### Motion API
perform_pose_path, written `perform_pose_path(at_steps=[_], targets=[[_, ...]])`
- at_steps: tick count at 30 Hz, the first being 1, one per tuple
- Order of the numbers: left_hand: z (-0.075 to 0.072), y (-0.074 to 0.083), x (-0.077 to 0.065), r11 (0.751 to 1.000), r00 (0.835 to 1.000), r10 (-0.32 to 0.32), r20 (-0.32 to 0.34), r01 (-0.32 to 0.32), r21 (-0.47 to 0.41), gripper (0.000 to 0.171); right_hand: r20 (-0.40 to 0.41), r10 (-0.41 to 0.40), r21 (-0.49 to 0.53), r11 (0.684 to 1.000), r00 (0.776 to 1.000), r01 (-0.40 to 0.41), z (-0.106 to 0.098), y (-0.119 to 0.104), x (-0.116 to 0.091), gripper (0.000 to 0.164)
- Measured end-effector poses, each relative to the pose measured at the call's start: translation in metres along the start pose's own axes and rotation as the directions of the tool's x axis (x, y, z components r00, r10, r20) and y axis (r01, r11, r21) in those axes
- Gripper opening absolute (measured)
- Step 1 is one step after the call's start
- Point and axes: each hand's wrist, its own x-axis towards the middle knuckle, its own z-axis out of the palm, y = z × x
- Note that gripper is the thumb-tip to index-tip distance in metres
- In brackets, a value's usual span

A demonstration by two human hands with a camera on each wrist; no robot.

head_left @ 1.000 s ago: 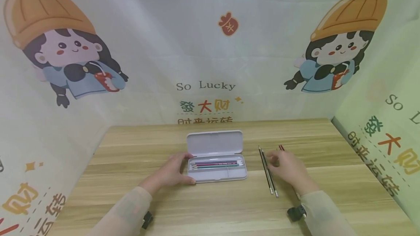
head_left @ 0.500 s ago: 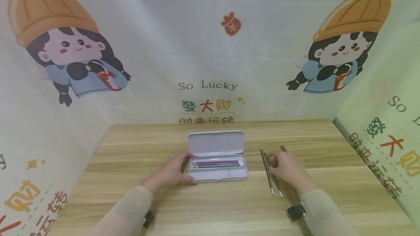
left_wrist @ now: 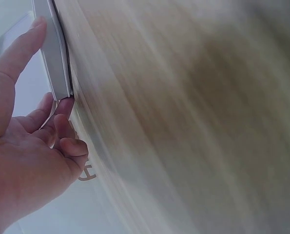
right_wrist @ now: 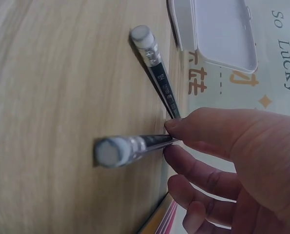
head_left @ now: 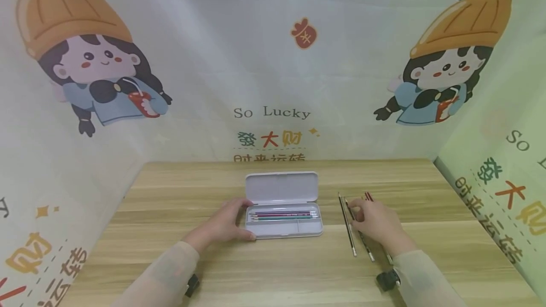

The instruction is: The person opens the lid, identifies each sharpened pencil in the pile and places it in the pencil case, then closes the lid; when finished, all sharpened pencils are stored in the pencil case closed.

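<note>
A white pencil case [head_left: 273, 229] lies open on the table, lid [head_left: 281, 187] tipped back. Several pencils [head_left: 281, 215] fill its rear compartment. My left hand [head_left: 222, 221] holds the case's left end, thumb at the front corner and fingers round the back, as the left wrist view also shows. My right hand [head_left: 379, 221] pinches a black pencil [right_wrist: 152, 142] with a white eraser between thumb and index finger. Its eraser end points toward me. Just left of it lies a second black pencil [right_wrist: 160, 78] with an eraser.
More pencils [head_left: 368, 196], partly hidden under the right hand, lie to its right; red tips show. Black wrist cameras [head_left: 387, 279] sit at both sleeves. The wooden table [head_left: 192, 176] ends at a printed cloth [head_left: 273, 75] behind and at the sides.
The right hand has drawn one black pencil to the right, away from the other, so their eraser ends now stand wider apart. The left hand stays on the case.
</note>
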Motion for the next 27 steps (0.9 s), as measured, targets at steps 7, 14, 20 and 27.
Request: perform_pose_path(at_steps=[7, 14, 20, 27], targets=[[0.0006, 0.0002, 0.0008, 1.0, 1.0, 0.0, -0.016, 0.0, -0.006, 0.089, -0.014, 0.012, -0.004, 1.0, 1.0, -0.013, 0.0022, 0.0007, -0.0009, 0.044], [-0.0001, 0.0013, 0.0007, 1.0, 1.0, -0.007, -0.017, 0.007, -0.002, 0.088, -0.019, 0.019, 0.019, 1.0, 1.0, -0.019, 0.0003, 0.0005, -0.0021, 0.045], [-0.0003, 0.0021, 0.0013, 1.0, 1.0, 0.003, -0.015, -0.003, 0.006, 0.088, -0.03, 0.022, 0.032, 0.999, 0.999, -0.021, -0.0025, 0.0043, -0.0014, 0.047], [0.0007, 0.0009, 0.0011, 1.0, 1.0, 0.001, -0.016, -0.001, 0.013, 0.088, -0.09, -0.022, 0.029, 0.999, 0.996, 0.025, -0.0054, 0.002, -0.0022, 0.044]])
